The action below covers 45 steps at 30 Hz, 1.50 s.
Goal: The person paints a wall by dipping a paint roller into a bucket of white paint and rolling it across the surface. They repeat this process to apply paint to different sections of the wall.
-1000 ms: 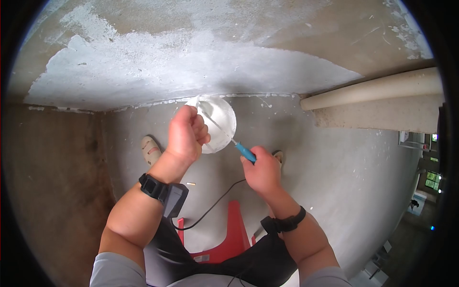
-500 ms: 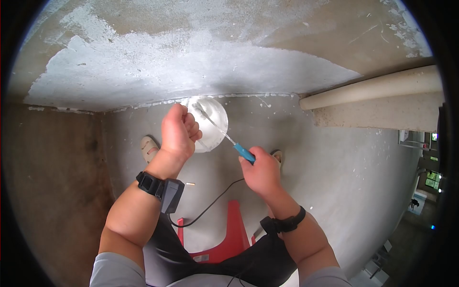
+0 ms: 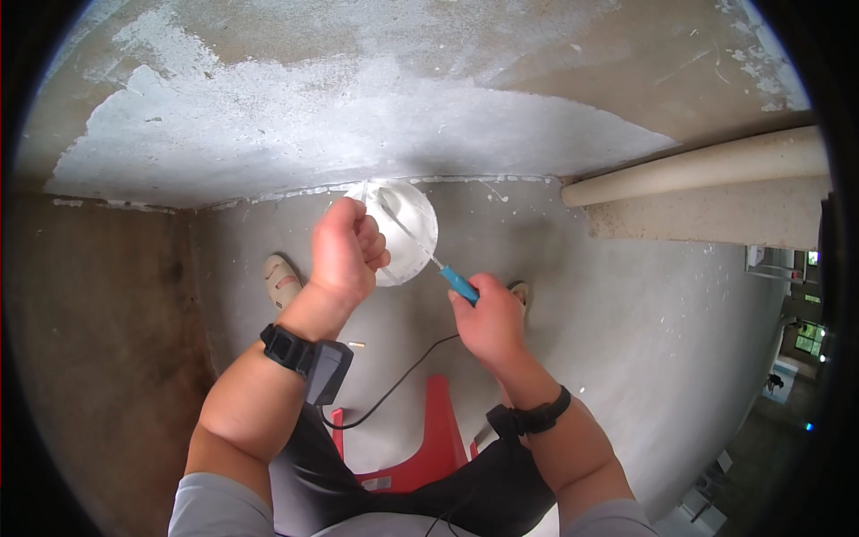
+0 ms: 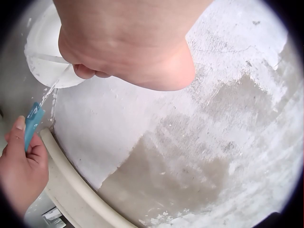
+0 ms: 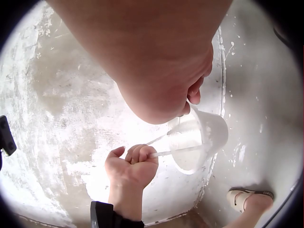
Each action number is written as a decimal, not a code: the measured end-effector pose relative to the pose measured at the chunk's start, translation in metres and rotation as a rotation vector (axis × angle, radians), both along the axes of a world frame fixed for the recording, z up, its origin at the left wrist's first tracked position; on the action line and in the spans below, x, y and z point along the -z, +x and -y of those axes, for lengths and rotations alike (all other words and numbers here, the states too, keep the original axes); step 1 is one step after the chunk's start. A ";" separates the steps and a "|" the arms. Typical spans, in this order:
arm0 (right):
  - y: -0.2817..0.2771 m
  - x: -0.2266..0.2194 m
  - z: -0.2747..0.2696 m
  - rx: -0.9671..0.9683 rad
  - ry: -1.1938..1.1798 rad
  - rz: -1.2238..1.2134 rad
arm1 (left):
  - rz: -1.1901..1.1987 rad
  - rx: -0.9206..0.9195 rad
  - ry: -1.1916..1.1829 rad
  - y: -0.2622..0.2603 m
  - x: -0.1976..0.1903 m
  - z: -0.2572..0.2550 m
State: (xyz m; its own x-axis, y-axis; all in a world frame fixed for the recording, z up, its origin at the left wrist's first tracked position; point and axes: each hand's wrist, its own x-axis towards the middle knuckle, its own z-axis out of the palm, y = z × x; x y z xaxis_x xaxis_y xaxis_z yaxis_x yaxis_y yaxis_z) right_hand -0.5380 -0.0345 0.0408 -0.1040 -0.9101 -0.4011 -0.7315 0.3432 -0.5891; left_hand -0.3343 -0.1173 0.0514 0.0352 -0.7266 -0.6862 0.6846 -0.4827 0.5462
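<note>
A white bucket [image 3: 413, 224] hangs by its pale handle [image 5: 176, 151] from the left hand [image 3: 344, 251], whose fingers are curled round that handle. In the right wrist view the bucket [image 5: 216, 133] looks tilted. The right hand [image 3: 492, 327] grips the blue handle [image 3: 459, 285] of a tool, and its white-smeared metal shaft [image 3: 407, 234] reaches into the bucket. What the tool's far end looks like inside cannot be made out. From the left wrist view, the right hand [image 4: 24, 166] holds the blue handle [image 4: 33, 124] beside the bucket [image 4: 45, 40].
Beyond the bucket rises a wall [image 3: 358, 116] partly coated white. A thick pale pipe [image 3: 698, 170] runs along the right. Between the legs is a red stool [image 3: 436, 430]; a black cable [image 3: 394, 387] loops above it. Sandaled feet [image 3: 283, 279] stand on the grey floor.
Over the last second the left hand and bucket shifted slightly left, then back to the right. The right hand has barely moved, its grip the same.
</note>
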 end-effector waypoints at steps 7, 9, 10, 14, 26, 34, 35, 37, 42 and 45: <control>0.001 -0.004 0.001 -0.033 0.009 0.000 | 0.011 0.000 -0.013 0.001 0.003 0.000; 0.000 -0.005 0.000 -0.040 0.007 0.011 | 0.015 0.012 -0.013 0.006 0.009 0.000; 0.000 -0.005 0.000 -0.042 0.007 0.012 | 0.016 0.011 -0.013 0.008 0.010 0.000; -0.001 -0.008 0.001 -0.036 0.057 0.028 | 0.028 0.023 -0.008 0.010 0.010 0.000; -0.011 0.016 -0.006 0.103 0.037 0.119 | 0.028 -0.035 0.034 0.001 0.007 0.003; -0.013 0.010 -0.006 0.092 0.003 0.061 | 0.016 -0.009 0.048 0.000 0.011 0.004; -0.014 0.011 -0.006 0.094 -0.008 0.065 | 0.015 -0.008 0.043 0.000 0.012 0.004; -0.014 0.011 -0.006 0.096 -0.018 0.069 | 0.014 -0.006 0.038 0.000 0.013 0.003; -0.016 0.009 -0.005 0.094 -0.025 0.034 | 0.045 0.010 0.033 -0.001 0.014 0.003; -0.016 0.009 -0.006 0.088 -0.035 0.004 | 0.043 0.002 0.039 -0.001 0.015 0.003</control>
